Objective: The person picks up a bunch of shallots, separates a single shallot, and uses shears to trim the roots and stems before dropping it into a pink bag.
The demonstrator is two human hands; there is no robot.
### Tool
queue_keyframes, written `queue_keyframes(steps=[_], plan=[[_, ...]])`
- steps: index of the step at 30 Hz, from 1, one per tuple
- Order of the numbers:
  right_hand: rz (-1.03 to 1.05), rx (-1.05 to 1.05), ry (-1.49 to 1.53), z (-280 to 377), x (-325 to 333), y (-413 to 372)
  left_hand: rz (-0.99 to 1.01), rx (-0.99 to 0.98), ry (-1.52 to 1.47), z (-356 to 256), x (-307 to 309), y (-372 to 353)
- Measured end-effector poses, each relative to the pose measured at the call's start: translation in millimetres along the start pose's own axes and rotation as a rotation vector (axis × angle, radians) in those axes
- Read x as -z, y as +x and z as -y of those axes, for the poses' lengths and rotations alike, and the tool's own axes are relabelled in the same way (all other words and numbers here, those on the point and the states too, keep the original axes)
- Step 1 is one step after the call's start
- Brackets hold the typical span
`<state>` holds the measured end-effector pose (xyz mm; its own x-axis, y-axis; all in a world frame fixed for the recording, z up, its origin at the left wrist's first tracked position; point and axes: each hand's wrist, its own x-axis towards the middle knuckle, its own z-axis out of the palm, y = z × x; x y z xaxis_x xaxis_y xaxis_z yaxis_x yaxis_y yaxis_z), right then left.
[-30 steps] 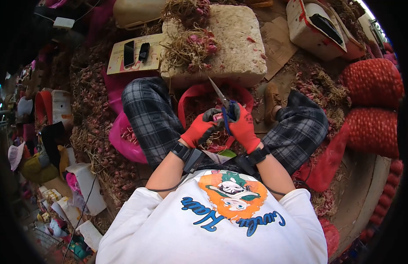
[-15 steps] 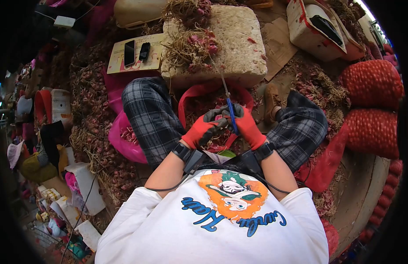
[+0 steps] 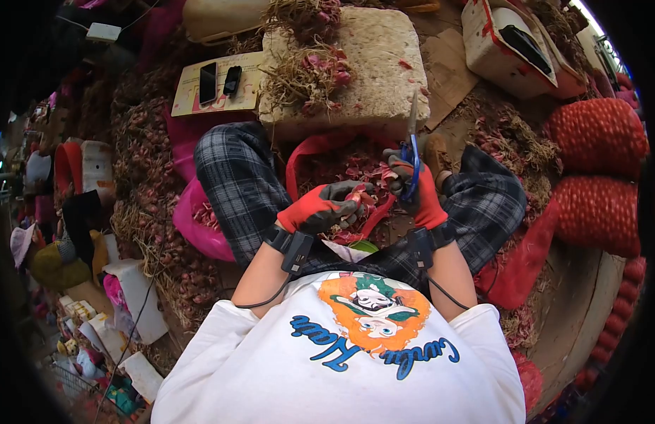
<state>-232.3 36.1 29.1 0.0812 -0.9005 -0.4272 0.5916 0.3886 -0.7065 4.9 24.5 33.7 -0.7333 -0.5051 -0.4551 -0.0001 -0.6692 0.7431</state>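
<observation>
Shallot [image 3: 357, 196] sits pinched in the gloved left hand [image 3: 317, 210], fingers closed on it, above the red bag [image 3: 299, 159] between the knees. At its 2 o'clock, apart from it, the right hand [image 3: 420, 194] grips blue-handled scissors [image 3: 412, 152], blades pointing to 12 o'clock. The stone block [image 3: 384, 63] lies beyond, with 2 phones [image 3: 208, 83] at its 9 o'clock.

We note red gloves with dark grey fingers on left hand [image 3: 320, 208] and right hand [image 3: 418, 194]. Scissors [image 3: 413, 157] show blue handles; shallot [image 3: 360, 196] pinkish-purple. Trousers [image 3: 239, 187] carry grey-black plaid. Shirt [image 3: 271, 374] white, orange-and-blue print. Mesh sacks [image 3: 599, 134] red.
</observation>
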Motion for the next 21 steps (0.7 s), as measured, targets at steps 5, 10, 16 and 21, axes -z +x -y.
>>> queue_keyframes(steps=[5, 10, 16, 21], plan=[[-0.074, 0.057, -0.446, 9, 3, 0, -0.029, -0.234, -0.087, 25, 10, 16], [0.144, 0.302, -0.780, -22, -36, -16, 0.027, -0.325, 0.102, 25, 7, 17], [0.149, -0.094, -0.084, -22, -11, -8, 0.112, -0.196, -0.054, 2, -9, 2], [0.027, -0.004, -0.344, -2, -20, -12, -0.070, -0.250, -0.071, 17, 0, 13]])
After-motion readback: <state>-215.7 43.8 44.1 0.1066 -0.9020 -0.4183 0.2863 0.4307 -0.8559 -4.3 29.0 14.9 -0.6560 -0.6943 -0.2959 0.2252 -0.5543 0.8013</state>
